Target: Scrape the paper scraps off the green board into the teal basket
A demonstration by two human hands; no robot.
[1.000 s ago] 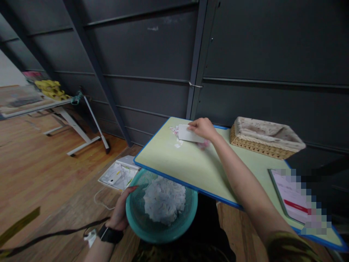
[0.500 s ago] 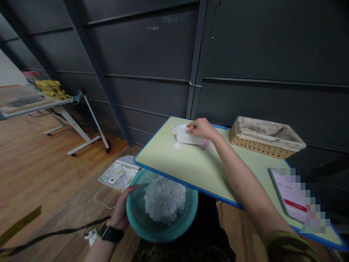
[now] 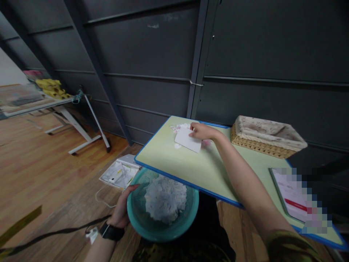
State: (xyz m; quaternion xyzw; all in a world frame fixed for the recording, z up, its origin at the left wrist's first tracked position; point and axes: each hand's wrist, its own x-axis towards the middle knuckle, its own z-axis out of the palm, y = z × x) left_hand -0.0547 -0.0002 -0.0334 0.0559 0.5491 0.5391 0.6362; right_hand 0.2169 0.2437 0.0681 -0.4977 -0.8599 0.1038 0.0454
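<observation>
My right hand pinches a white card by its upper right side, over the pale green tabletop. White and pink paper scraps lie behind the card, and a small white scrap sits at its lower left. Something pink shows beside the card's right edge, partly hidden. Below the table's front edge, my left hand grips the rim of a teal plastic basket at its left side. A heap of shredded white paper fills the middle of the basket.
A wicker basket with a cloth lining stands at the table's back right. Nearer lies a tablet, partly blurred out. On the floor at left is an open white box. Dark metal panels rise behind; another table stands far left.
The white card has turned, its lower right corner swinging toward me. My right hand has shifted slightly with it. My left hand and the teal basket stay nearly in place.
</observation>
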